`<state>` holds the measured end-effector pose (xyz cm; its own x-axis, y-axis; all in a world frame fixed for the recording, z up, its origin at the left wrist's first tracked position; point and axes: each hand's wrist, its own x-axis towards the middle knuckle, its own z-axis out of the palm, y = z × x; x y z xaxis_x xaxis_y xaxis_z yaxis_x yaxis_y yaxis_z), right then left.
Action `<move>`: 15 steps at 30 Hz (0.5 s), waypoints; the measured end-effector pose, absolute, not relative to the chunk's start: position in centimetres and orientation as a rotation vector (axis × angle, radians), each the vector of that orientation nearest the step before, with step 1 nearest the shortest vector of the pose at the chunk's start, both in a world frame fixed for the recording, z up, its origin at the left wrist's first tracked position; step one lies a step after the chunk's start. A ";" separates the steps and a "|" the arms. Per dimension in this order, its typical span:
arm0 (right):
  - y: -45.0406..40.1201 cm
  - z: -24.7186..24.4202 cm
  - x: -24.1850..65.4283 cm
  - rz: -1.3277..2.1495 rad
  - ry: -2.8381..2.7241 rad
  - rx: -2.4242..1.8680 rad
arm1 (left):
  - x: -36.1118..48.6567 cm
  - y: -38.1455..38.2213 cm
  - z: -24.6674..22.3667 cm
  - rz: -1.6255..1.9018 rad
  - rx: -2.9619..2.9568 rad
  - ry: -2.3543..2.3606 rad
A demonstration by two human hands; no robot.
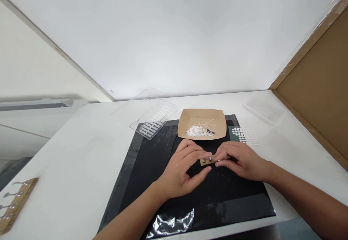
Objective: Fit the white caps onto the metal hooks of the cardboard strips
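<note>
Head view: both hands (181, 171) touch a small brown strip (202, 163).

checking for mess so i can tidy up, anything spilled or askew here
Yes, slightly: pale specks lie loose on the black mat, outside the brown tray where the white scraps are gathered. The clear plastic case also sits slanted, only partly on the mat.

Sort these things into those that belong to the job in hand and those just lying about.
Likely in the job:
- small strip, at left hand and right hand
- black mat
- perhaps scrap tray, sticker sheet

Probably lying about:
- wooden rack, far left
- clear plastic, right
</note>
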<state>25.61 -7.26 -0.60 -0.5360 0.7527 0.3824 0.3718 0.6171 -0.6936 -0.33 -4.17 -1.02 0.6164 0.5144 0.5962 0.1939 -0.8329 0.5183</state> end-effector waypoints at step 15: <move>-8.2 0.0 24.4 1.363 -1.914 -0.868 | 0.0 -4.6 -0.6 1.087 2.289 0.366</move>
<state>24.35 -8.15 -0.03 -0.5873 0.8012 0.1146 0.1539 0.2495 -0.9561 0.00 -4.59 -0.59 0.6315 0.4677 0.6185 0.0016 -0.7984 0.6021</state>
